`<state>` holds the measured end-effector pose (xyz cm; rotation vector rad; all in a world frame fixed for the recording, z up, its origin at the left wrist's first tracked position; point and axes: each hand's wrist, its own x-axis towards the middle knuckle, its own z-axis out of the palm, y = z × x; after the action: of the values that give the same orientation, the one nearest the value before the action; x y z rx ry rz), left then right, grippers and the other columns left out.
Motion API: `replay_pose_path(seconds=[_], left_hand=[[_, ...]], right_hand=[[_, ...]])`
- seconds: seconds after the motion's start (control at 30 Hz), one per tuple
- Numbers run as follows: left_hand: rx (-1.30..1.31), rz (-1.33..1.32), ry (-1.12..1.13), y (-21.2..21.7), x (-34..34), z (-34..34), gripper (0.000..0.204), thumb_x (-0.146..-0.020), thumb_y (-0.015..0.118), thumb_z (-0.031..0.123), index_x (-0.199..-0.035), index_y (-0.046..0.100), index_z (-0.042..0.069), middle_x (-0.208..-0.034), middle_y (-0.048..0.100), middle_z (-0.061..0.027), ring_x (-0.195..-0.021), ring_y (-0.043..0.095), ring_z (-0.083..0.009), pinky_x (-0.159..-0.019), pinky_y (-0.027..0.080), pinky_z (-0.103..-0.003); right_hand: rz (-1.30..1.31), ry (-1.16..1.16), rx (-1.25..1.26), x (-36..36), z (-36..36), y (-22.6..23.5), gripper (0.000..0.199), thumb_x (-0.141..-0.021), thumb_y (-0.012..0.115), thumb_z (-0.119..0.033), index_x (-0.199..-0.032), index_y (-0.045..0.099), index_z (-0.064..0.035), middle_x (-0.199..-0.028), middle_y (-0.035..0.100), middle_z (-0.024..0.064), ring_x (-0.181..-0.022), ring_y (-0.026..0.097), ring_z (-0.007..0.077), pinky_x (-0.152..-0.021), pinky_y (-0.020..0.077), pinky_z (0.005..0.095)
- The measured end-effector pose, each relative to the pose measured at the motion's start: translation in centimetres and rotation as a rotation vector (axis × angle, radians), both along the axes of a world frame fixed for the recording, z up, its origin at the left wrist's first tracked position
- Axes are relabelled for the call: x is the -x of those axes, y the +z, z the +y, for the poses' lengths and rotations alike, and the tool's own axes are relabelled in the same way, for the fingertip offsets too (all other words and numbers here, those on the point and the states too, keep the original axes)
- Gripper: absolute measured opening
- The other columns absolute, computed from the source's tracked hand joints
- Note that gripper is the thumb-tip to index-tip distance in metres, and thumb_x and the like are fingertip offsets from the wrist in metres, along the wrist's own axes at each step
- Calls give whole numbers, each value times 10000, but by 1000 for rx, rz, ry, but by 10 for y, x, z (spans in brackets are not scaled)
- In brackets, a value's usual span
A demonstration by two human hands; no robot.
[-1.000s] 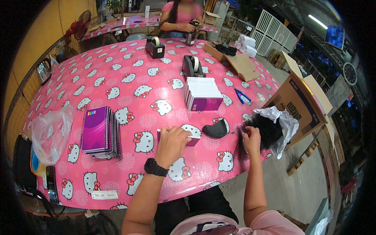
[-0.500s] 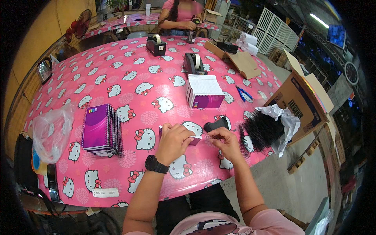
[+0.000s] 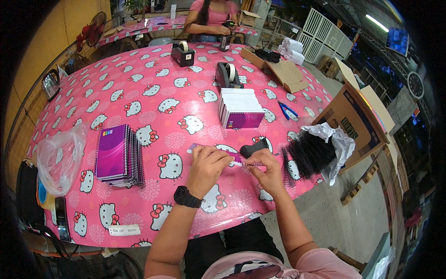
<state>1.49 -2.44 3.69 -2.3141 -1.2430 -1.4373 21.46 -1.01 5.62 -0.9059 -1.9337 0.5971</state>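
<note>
My left hand (image 3: 206, 169), with a black watch on its wrist, grips a small purple-covered notebook (image 3: 236, 157) over the table and hides much of it. At the notebook's right end, my right hand (image 3: 267, 168) pinches a thin spiral binding coil (image 3: 253, 163) against the edge. How far the coil runs through the holes is too small to tell. Just beyond the right hand lies a black cushion-like object (image 3: 254, 147). A heap of black spiral coils (image 3: 310, 156) rests on white crumpled paper (image 3: 346, 146) to the right. Spiral-bound purple notebooks (image 3: 113, 151) are stacked at left.
White page blocks with purple covers (image 3: 241, 111) stand ahead, near blue-handled pliers (image 3: 288, 110) and two tape dispensers (image 3: 227, 76) (image 3: 183, 55). A cardboard box (image 3: 350, 121) is at right, a plastic bag (image 3: 60, 158) at left. Another person (image 3: 211, 23) stands across the table.
The notebook has tilted, so more of its purple cover shows between my hands. My right hand has shifted slightly left and down, with the coil still at the notebook's edge.
</note>
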Motion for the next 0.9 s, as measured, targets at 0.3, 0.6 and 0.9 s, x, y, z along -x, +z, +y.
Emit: replay_pose_path(seconds=[0.3,0.6,0.9], left_hand=[[127,-34,-50,5,3,-3,138,-681,668,93,-817,644,103,-785,583,-18,-819,522,-196,-801,335,-364],[240,-59,-148,10,-5,-8,179,-686,697,194,-816,622,97,-798,573,-31,-831,522,-211,-784,345,-368],[371,120,-241,1,-1,-2,238,-728,686,262,-860,618,76,-812,584,-45,-831,531,-233,-730,380,-368]], right_hand=[[-104,64,474,-2,-2,0,303,-731,687,-62,-1026,617,-59,-830,589,61,-818,538,161,-687,433,271],[-139,163,411,-3,-3,-4,355,-870,581,-123,-1213,501,-80,-728,531,60,-630,506,142,-594,433,281],[-333,-181,-22,-29,44,-27,496,-795,652,-184,-1231,463,-45,-1045,579,166,-976,546,288,-860,429,368]])
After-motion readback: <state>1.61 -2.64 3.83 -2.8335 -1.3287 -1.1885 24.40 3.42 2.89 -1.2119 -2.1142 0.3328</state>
